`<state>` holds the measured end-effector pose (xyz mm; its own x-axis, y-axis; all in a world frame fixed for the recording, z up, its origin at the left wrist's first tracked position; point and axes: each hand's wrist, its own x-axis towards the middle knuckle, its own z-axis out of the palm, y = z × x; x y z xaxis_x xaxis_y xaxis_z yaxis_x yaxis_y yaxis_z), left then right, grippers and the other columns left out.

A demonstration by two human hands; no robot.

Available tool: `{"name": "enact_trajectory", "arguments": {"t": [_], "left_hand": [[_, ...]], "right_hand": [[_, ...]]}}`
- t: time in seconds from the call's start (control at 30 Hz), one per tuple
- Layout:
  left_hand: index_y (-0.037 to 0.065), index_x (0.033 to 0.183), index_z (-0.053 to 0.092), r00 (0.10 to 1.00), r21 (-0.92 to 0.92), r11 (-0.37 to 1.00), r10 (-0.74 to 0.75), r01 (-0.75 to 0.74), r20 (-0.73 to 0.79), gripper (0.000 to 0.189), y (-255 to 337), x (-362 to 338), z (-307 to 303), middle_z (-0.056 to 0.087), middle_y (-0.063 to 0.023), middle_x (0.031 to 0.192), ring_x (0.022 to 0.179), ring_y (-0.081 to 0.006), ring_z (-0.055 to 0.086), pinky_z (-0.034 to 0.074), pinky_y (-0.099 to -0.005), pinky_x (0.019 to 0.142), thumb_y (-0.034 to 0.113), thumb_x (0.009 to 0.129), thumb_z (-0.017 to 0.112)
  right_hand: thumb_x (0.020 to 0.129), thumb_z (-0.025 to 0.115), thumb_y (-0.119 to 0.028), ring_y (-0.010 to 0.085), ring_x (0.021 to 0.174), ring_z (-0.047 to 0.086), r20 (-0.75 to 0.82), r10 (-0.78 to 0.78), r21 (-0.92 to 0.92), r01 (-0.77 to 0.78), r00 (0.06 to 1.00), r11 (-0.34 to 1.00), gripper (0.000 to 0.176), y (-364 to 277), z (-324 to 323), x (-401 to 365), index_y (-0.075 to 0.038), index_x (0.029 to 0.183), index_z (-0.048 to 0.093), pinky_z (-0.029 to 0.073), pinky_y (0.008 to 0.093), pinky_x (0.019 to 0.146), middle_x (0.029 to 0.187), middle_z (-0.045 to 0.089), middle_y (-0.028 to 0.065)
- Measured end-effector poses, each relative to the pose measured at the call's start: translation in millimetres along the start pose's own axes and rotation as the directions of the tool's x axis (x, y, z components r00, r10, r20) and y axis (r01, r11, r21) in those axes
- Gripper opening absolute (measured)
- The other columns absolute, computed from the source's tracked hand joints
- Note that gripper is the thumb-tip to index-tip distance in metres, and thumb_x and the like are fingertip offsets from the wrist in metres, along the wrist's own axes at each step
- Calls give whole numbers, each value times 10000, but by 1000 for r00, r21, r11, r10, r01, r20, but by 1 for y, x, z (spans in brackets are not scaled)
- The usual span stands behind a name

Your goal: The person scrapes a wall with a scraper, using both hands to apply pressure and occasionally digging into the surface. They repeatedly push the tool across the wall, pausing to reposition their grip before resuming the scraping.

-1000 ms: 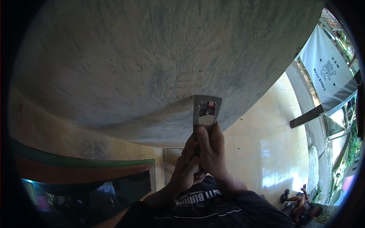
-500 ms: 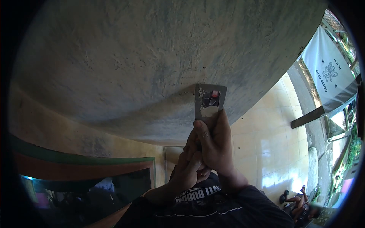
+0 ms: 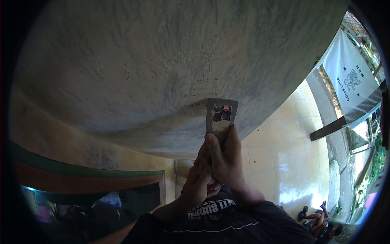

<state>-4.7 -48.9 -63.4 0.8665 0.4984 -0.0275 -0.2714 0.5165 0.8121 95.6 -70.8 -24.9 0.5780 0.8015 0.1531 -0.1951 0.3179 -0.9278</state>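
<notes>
A grey flat-bladed putty knife [image 3: 222, 116] with a torn, worn label has its wide edge up against a rough plastered wall [image 3: 162, 53]. Near the base of the blade, my right hand [image 3: 227, 162] is closed on it, thumb along the face. Just below and to the left, my left hand [image 3: 198, 183] is wrapped round the lower end of the tool, pressed against my right hand. The fingers of both hands cover the handle. Scratches and small pits mark the plaster around the blade.
A dark window [image 3: 101, 211] with a green and brown frame is at lower left. Pale floor tiles [image 3: 284, 154] lie to the right, with a white banner [image 3: 349, 73] and a wooden beam [image 3: 329, 127] beyond. A person [image 3: 321, 223] sits at lower right.
Both hands and the putty knife have moved down the view a little and slightly left, back towards my body. The grip looks the same.
</notes>
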Motion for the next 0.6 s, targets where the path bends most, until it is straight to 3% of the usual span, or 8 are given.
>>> {"name": "enact_trajectory", "arguments": {"t": [0.1,0.17,0.3,0.37,0.5,0.57,0.6], "left_hand": [[53,1138,378,997,-1,1000,7,-8,-71,326,6,3,6,352,12,575,403,-63,372,262,-183,302,337,978,363],[47,1206,341,1000,-52,999,-14,13,-4,351,5,6,3,349,11,573,401,-63,374,268,-185,297,317,982,346],[48,1192,348,1000,1,1000,16,-16,-13,337,-1,3,0,348,11,568,397,-65,373,271,-189,293,315,985,340],[37,1281,265,996,-21,999,-41,43,81,474,-1,1,-9,410,-8,650,498,-67,433,323,-166,368,381,974,377],[38,1287,258,994,-101,993,-56,66,98,472,8,5,-2,416,-10,650,491,-65,431,318,-166,367,375,977,373],[29,1155,398,999,7,1000,26,-26,45,351,9,7,3,361,16,571,387,-67,373,270,-184,288,331,985,346],[29,1155,398,998,5,1000,23,-24,54,351,9,6,4,361,16,571,387,-67,373,270,-184,288,331,985,346]], "right_hand": [[954,433,-72,83,430,481,0,-79,-27,79,997,997,173,-1,1,3,4,1075,335,400,207,397,605,517,59],[955,433,-75,81,432,479,-3,-85,-70,84,996,994,177,-10,2,7,4,1080,335,398,205,398,598,516,60],[957,434,-83,82,428,480,-1,-98,-44,98,995,994,172,-3,-1,2,4,1067,334,397,205,400,598,518,66],[960,433,-94,89,423,485,-24,-69,-66,67,997,996,162,-3,1,2,2,1046,334,409,213,403,602,520,71],[960,432,-96,96,417,492,-13,-73,-19,73,997,997,166,-14,4,6,3,1048,332,423,221,406,605,522,75],[960,426,-92,103,414,498,-8,-81,-34,81,997,996,167,-14,4,6,7,1054,330,438,229,408,601,522,77],[960,426,-92,103,414,498,-15,-87,-38,86,996,996,167,-13,5,5,7,1054,330,438,229,408,601,522,77]]}}
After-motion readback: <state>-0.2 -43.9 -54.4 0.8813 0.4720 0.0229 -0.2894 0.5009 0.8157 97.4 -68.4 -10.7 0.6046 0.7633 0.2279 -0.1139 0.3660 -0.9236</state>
